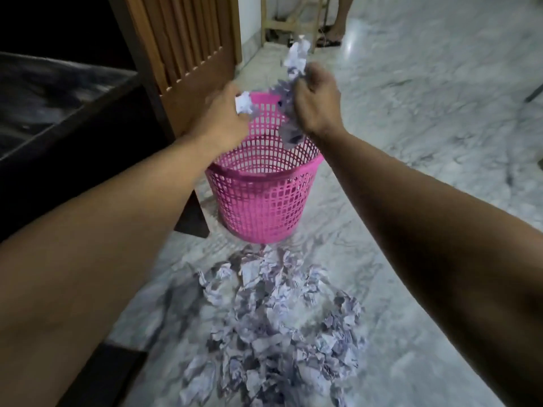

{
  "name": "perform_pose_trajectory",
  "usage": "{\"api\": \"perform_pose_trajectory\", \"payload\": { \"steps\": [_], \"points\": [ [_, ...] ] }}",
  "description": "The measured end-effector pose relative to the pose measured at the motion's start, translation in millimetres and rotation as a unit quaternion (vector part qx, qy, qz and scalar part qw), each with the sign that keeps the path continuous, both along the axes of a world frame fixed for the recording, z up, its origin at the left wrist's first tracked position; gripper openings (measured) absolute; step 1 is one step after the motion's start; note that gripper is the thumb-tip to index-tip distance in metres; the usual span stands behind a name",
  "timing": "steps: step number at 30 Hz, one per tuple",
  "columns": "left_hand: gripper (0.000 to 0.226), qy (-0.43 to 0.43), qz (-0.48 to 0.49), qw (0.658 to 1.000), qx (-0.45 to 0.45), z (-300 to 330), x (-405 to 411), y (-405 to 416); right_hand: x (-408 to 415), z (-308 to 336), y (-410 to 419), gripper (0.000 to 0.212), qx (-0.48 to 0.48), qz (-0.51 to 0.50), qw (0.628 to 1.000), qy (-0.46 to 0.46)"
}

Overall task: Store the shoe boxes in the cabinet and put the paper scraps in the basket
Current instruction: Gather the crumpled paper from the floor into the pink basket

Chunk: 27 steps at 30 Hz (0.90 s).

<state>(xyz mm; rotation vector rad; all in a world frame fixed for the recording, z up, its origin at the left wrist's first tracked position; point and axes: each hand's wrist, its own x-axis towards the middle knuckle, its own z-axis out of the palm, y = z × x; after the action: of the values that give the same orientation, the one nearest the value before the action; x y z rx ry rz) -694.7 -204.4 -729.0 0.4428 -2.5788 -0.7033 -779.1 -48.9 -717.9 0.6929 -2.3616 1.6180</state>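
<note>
A small crumpled paper scrap (244, 103) sat pinched in the left hand (224, 117) fingers, and a larger wad of scraps (291, 95) was clenched in the right hand (318, 105), spilling above and below its fingers. Both hung over the pink basket (261, 198). Below the hands, nearer the person, a pile of scraps (273, 327) lay on the marble floor (426, 136).

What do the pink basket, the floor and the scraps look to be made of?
Basket: likely moulded plastic, uniform glossy pink with a regular grid of holes. Floor: looks like polished marble or marble-look tile, grey veins and a bright glare spot. Scraps: crumpled paper, matte white with sharp creases, possibly faintly printed.
</note>
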Motion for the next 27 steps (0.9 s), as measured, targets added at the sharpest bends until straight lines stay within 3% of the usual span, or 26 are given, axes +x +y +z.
{"api": "perform_pose_trajectory", "payload": {
  "steps": [2,3,4,6,8,10,11,13,15,18,20,23,27],
  "points": [
    [0.105,-0.204,0.034,0.978,-0.015,-5,-12,-8,-8,-6,-7,0.037,0.233,0.034,0.970,-0.054],
    [0.126,-0.254,0.054,0.966,-0.014,-7,-12,-7,-7,-9,-7,0.037,0.316,0.051,0.945,-0.061],
    [0.132,-0.259,0.071,0.963,-0.004,-10,-13,-4,-4,-9,-5,0.037,0.350,0.055,0.933,-0.058],
    [0.109,-0.182,0.065,0.981,-0.015,-12,1,11,2,-10,2,0.041,0.302,0.026,0.952,-0.037],
    [0.070,-0.005,0.040,0.992,-0.123,-20,28,26,11,-16,18,0.044,0.161,-0.029,0.986,0.010],
    [0.040,0.135,-0.045,0.980,-0.139,-42,61,38,28,-33,42,0.034,0.000,-0.042,0.998,0.040],
    [0.029,0.160,-0.098,0.974,-0.123,-63,80,44,38,-47,58,0.030,-0.062,-0.048,0.996,0.046],
    [0.017,0.122,-0.148,0.978,-0.076,-114,125,53,60,-90,91,0.027,-0.102,-0.073,0.992,0.020],
    [0.027,0.021,-0.149,0.987,-0.062,-173,168,54,79,-146,120,0.025,-0.015,-0.086,0.996,-0.036],
    [0.093,-0.252,-0.046,0.964,-0.070,-247,202,28,106,-230,142,0.028,0.241,-0.030,0.959,-0.145],
    [0.127,-0.364,0.039,0.930,-0.029,-273,206,8,122,-266,139,0.065,0.381,0.019,0.897,-0.223],
    [0.136,-0.388,0.062,0.919,0.036,-294,201,2,143,-295,121,0.099,0.472,0.033,0.845,-0.250],
    [0.122,-0.340,-0.015,0.940,0.027,-308,183,28,155,-309,97,0.102,0.517,0.060,0.835,-0.179]
  ]
}}
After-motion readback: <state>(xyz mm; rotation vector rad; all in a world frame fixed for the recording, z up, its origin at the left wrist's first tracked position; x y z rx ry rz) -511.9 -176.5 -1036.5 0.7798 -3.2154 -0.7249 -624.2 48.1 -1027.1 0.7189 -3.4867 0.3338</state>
